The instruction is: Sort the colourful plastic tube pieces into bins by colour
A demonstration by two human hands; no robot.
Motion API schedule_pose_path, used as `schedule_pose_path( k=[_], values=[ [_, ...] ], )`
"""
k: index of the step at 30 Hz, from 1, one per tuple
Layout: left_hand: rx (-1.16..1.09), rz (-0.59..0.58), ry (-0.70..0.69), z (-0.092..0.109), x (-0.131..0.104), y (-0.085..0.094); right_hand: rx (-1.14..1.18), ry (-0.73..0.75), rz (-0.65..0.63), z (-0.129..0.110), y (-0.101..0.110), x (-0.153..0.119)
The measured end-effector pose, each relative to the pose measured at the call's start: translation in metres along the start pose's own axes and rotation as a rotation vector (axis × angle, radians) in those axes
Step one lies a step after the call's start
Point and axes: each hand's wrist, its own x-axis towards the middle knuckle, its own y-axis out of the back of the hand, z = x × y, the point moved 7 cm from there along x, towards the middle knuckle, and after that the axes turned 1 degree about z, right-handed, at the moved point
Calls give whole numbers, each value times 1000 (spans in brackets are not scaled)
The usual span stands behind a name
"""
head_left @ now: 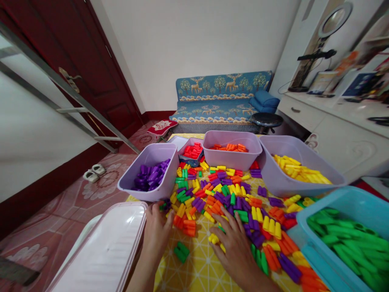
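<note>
Reaching in from the near edge of a yellow patterned cloth [194, 275], both hands are seen in the head view among loose coloured pieces [226, 192] spread across the table's middle. The left hand [156, 229] is placed at the pile's left border, close below the bin of purple pieces [173, 174], its thumb parted from the fingers; whether anything is pinched cannot be told. The right hand [232, 241] is laid over the near side of the pile with fingers fanned; yellow pieces [213, 238] are seen beside its thumb, but whether they are gripped cannot be told. Between the wrists, open cloth is left, interrupted only by a green piece [181, 252]. Leftward, room is bounded by a pale lidded box [112, 243]; rightward, by a teal bin [322, 249] of green pieces. The far side is closed off by the orange-piece bin [232, 160] and yellow-piece bin [278, 184].
</note>
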Motion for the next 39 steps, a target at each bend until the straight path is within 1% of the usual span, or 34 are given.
schedule_pose_path(
  k=[3,5,7,9,11,13,16,19,22,24,26,29,31,33,35,37,39],
  values=[
    [100,11,-65,12,-8,-5,15,-5,2,1,0,1],
    [96,26,-108,22,-16,-13,21,-9,6,2,0,1],
    [3,17,-142,31,-26,-26,26,-9,9,2,1,1],
    [-118,-26,-175,42,-39,-43,27,4,9,1,1,1],
    [-196,-58,-188,53,-53,-58,28,6,24,0,1,0],
    [-242,-80,-172,63,-63,-69,40,-13,64,3,2,1],
    [-270,-96,-172,78,-64,-77,60,-20,119,7,4,3],
    [-255,-135,-275,96,-47,-83,60,-10,152,10,14,-2],
    [-244,-138,-374,111,-24,-89,-2,-54,200,20,33,-24],
    [-239,-113,-398,116,-14,-94,-72,-110,259,31,48,-49],
    [-225,-92,-420,118,-10,-98,-147,-160,280,44,57,-77],
    [-218,-80,-448,118,-13,-102,-216,-218,280,59,59,-109],
    [-234,-79,-450,115,-16,-101,-214,-269,251,65,55,-117],
    [-248,-84,-443,112,-17,-99,-177,-337,238,68,50,-112],
    [-255,-88,-429,108,-16,-96,-122,-402,278,71,46,-98],
    [-265,-88,-416,106,-14,-95,-53,-431,360,72,42,-76],
    [-281,-89,-405,105,-14,-94,60,-452,405,74,33,-50]
  ],
)
